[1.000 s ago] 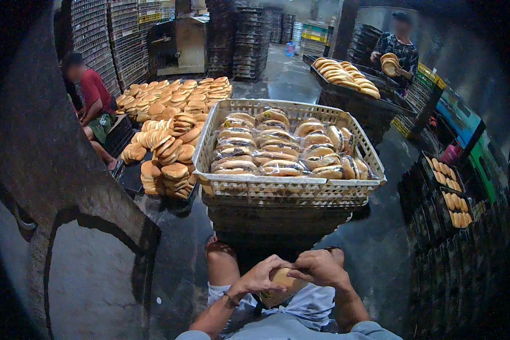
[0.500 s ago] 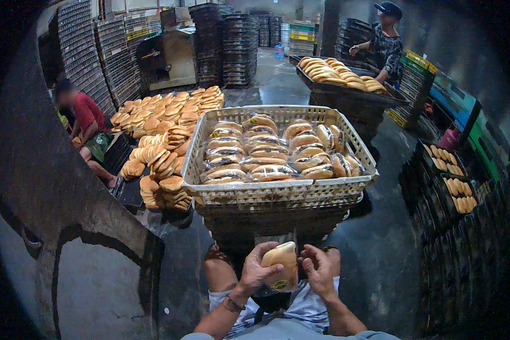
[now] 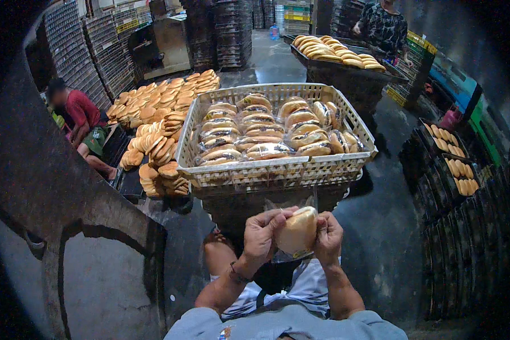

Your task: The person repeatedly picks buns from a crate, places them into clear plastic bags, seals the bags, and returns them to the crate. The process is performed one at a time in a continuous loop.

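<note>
Between my two hands, above my lap, is a flat golden bun (image 3: 296, 233) in a clear plastic bag, its open-looking top sticking up above the bread. My left hand (image 3: 260, 233) pinches the bag's left side with thumb and fingers. On the other side my right hand (image 3: 328, 236) has its fingers closed at the bag's right edge. Just beyond them stands a cream plastic crate (image 3: 277, 170), resting on a dark stack. Rows of bagged buns with dark filling (image 3: 262, 133) fill much of it.
Heaps of loose buns (image 3: 158, 105) lie left of the crate, with a person in red (image 3: 85, 116) seated beside them. Farther right, another person (image 3: 382, 28) stands at a tray of buns (image 3: 337, 54). Dark stacked trays (image 3: 459, 243) line the right; a dark partition (image 3: 68, 187) flanks my left.
My hands and the bagged bun have risen toward the crate. My right hand, apart from the bag before, now grips its right edge. The view has tipped downward.
</note>
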`<state>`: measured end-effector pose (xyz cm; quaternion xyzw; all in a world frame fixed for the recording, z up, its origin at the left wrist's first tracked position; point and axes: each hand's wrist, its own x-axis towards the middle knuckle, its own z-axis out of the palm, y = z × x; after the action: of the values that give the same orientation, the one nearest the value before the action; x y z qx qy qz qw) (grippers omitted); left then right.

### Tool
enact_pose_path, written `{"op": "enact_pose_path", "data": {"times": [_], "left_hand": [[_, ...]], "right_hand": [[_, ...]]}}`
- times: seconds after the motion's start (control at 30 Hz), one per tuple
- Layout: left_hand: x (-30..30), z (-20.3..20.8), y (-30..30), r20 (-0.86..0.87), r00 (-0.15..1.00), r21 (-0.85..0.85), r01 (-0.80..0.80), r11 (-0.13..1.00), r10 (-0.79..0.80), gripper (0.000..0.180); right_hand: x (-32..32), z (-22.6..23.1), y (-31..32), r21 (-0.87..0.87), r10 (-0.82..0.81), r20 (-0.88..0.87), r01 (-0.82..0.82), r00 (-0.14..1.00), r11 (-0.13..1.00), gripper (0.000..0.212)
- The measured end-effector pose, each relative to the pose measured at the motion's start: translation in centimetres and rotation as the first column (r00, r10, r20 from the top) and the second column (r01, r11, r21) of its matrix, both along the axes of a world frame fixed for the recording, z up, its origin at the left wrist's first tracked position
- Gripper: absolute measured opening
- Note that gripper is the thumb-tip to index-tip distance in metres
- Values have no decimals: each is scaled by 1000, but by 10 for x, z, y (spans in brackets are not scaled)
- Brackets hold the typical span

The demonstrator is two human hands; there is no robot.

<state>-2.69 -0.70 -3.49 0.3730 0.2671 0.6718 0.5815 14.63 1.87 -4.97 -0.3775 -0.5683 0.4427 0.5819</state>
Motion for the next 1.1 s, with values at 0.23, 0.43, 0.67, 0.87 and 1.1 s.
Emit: {"op": "enact_pose_path", "data": {"times": [0.23,0.43,0.67,0.87,1.1], "left_hand": [[-3,19,17,-30,960,9,-277,961,277,22],[12,22,14,-83,954,141,-274,951,287,16],[1,23,18,-273,936,498,-61,865,223,9],[-13,13,18,-556,812,414,87,906,176,16],[3,14,14,-188,982,166,59,984,-27,39]], "right_hand": [[-4,24,3,306,-263,143,210,954,929,47],[-14,56,-4,447,-255,379,65,890,892,73],[-6,57,-4,416,-236,443,35,865,908,65],[2,54,-5,443,-214,494,-32,843,896,41],[20,42,0,377,-129,488,-76,863,923,19]]}}
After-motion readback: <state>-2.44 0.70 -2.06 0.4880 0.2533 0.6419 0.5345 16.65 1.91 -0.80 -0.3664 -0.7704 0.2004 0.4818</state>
